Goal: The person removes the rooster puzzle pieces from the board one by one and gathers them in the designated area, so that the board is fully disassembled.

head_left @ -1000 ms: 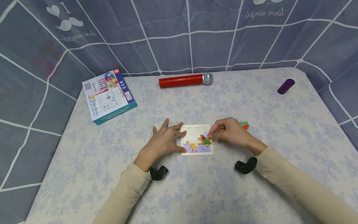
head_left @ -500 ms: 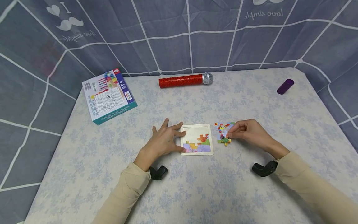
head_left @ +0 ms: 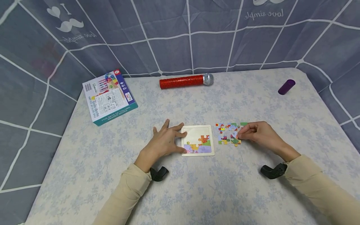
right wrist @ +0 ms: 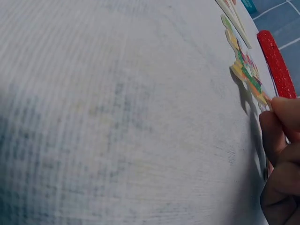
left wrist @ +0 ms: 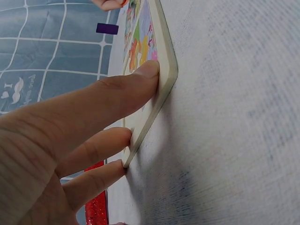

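A small square puzzle tray with a pale frame lies on the table, with joined pieces along its bottom and right side. My left hand is spread at the tray's left side. In the left wrist view its thumb presses on the rim, and two fingers touch the edge. My right hand pinches a puzzle piece of green and yellow between thumb and fingertips. In the right wrist view this puzzle piece is tilted, its near edge raised above the cloth. Loose puzzle pieces lie beside it, some partly behind my right fingers.
A red glittery toy microphone lies at the back of the table. A boxed bead set stands at the back left, and a purple cylinder lies at the back right. A grey curtain hangs behind the table.
My right hand has moved right with the puzzle piece, from over the tray to among the loose pieces, which are now uncovered. My left hand has stayed on the tray.
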